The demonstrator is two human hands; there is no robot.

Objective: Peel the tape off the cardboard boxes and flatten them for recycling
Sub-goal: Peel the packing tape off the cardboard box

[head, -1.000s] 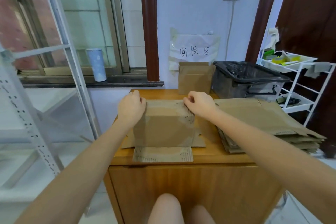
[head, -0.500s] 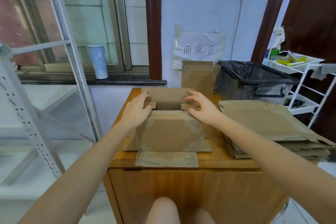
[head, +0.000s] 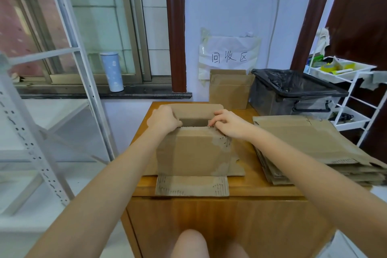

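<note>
A brown cardboard box (head: 192, 151) stands on the wooden cabinet top (head: 247, 186), its top open and its lower flaps spread flat on the wood. Torn patches mark its right front corner. My left hand (head: 164, 120) grips the box's top left edge, fingers curled into the opening. My right hand (head: 228, 123) grips the top right edge the same way. The far top flap stands up behind both hands. No loose tape is visible.
A stack of flattened cardboard (head: 314, 151) lies on the cabinet's right side. A folded box (head: 229, 90) leans on the wall beside a black-lined bin (head: 293, 92). A white trolley (head: 347, 94) stands at right, a metal shelf frame (head: 41, 128) at left.
The top flaps, shut a second ago, have been pulled apart and the box's inside shows. Both hands have moved from the closed top to the open edges.
</note>
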